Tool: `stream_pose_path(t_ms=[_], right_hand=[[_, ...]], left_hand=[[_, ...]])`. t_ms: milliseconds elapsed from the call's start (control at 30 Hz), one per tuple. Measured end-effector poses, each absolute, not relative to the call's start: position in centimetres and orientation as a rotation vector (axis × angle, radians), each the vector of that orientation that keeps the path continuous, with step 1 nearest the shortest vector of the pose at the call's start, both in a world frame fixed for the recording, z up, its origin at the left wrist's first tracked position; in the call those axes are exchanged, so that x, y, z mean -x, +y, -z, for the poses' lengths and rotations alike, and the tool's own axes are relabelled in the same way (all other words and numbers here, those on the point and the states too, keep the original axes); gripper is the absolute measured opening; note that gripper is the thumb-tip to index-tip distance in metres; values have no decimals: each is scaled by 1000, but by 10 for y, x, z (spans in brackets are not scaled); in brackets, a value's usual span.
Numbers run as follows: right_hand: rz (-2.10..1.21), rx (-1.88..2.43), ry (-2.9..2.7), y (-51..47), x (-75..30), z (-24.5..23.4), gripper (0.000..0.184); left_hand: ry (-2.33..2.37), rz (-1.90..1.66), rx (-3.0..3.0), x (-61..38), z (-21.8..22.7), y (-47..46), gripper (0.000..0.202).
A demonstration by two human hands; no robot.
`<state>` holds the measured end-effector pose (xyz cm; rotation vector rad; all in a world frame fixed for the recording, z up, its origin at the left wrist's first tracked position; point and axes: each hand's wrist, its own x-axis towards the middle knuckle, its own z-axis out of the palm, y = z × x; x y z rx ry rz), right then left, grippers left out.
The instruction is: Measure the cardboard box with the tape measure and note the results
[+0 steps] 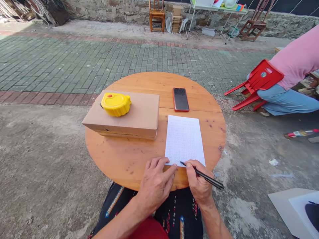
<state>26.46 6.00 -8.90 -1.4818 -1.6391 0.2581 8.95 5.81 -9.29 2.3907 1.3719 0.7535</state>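
A sheet of white paper [184, 137] covered in rows of small handwriting lies on the round wooden table. My left hand [157, 177] rests at its lower left corner, fingers stretched out and touching the paper's edge. In my right hand [199, 182] a black pen [209, 179] is gripped, its tip at the bottom rows of writing. Left of the paper sits a cardboard box [142, 113], with a yellow tape measure [116, 104] on top of it. A phone with a red case [180, 99] lies just beyond the paper, its screen dark.
The round table [124, 159] stands close against my lap. To the right, a person in a pink top [296, 56] sits on a red plastic chair [264, 78]. A bottle [302, 133] and a white board [289, 205] are on the ground there. Wooden chairs [157, 16] stand by the far wall.
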Motion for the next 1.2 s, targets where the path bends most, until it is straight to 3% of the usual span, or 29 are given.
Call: stream_pose_path(t_ms=[200,467,733,1033,1200], right_hand=[[-380,1451,-1642,57,-267,92,22],[-516,1498,-1210,48,-272,116,17],[-282,1501,-1390,56,-273,104,16],[307,1430,-2187,99,-306,88,30],[391,1551,-2542,138,-297,77,36]], left_hand=[[1372,-736,-2380,-90,93,58,28],[1372,-717,-2390,-90,94,58,29],[1373,-730,-2416,-90,96,58,29],[1457,-854,-2324,-90,98,53,29],[1550,-904,-2301,-92,100,53,37]])
